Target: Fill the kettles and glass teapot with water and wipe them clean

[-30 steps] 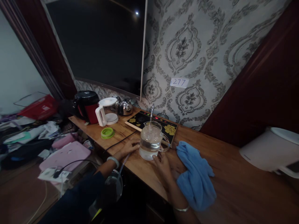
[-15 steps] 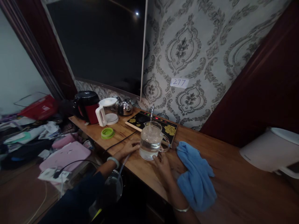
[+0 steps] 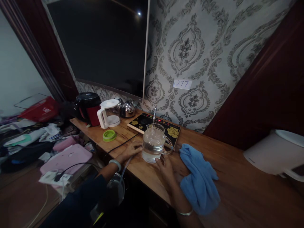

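A clear glass jug [image 3: 152,148] with a glass handle stands upright on the wooden counter, with water in it. Behind it, a thin metal spout [image 3: 155,114] rises over the black panel and points down at the jug's mouth. My left hand [image 3: 131,149] rests at the jug's left side, fingers loosely extended, the tips at or very near the glass. Low on the right is my right hand [image 3: 165,167], its fingers apart and fingertips by the jug's base below the handle. Neither hand is wrapped around the jug.
Right of my right hand lies a crumpled blue cloth [image 3: 199,180]. A black flowered panel [image 3: 172,132] sits behind the jug. To the left are a green lid [image 3: 109,135], a white-handled glass pitcher [image 3: 103,117] and a metal kettle [image 3: 127,109]. A large pale jug [image 3: 268,155] stands far right.
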